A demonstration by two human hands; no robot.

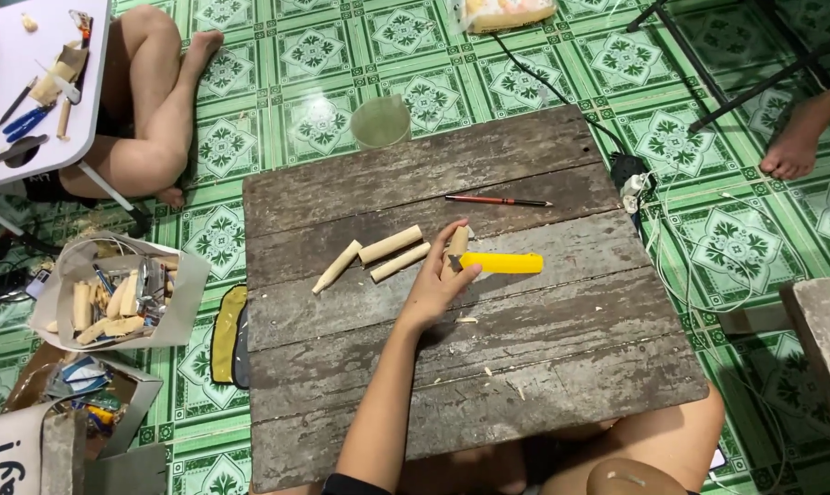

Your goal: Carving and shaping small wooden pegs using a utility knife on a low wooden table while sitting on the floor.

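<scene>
Weathered grey planks make up the board (525,367). Near its middle the left hand (436,280) lies with fingers loosely spread, touching a short wooden peg (455,247) beside a yellow knife (499,263). 3 more dowels (378,254) lie just left. The right hand is out of sight.

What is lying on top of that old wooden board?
On the wooden board: three wooden sticks, a red pencil, a yellow knife, shavings, and a left hand touching a fourth piece. The hand covers part of that piece.

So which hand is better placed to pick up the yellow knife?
Left hand: it touches the short wooden piece right beside the yellow knife. The right hand is out of view.
</scene>
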